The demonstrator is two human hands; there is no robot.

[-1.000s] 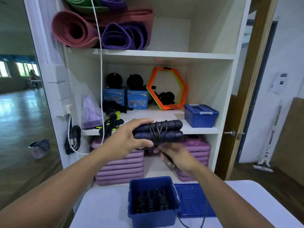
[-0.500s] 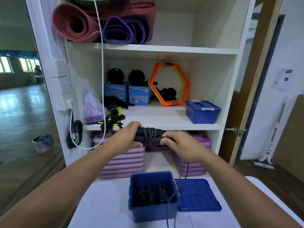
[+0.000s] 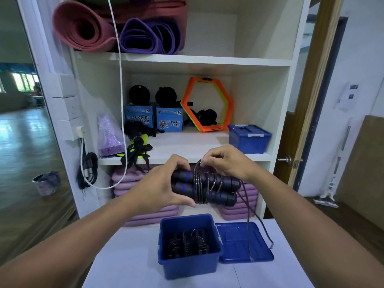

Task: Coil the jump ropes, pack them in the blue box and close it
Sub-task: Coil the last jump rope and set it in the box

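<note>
My left hand [image 3: 164, 183] grips the two black handles of a jump rope [image 3: 220, 183], held side by side above the table. Several turns of its black cord wrap around the handles. Above the handles my right hand [image 3: 226, 163] pinches a loop of that cord, and the loose end hangs down onto the blue lid [image 3: 234, 244]. The open blue box [image 3: 189, 265] stands on the white table below, with coiled jump ropes [image 3: 187, 243] inside. The lid lies flat to the right of the box.
A white shelf unit [image 3: 187, 150] stands right behind the table [image 3: 128, 265], holding a second closed blue box [image 3: 248, 138], an orange hexagon ring [image 3: 205, 104], black straps and rolled mats. A wooden door [image 3: 311, 100] is at the right.
My right hand has gone from under the handles to above them, carrying the cord around for another turn. The handles have come lower and nearer the box.
</note>
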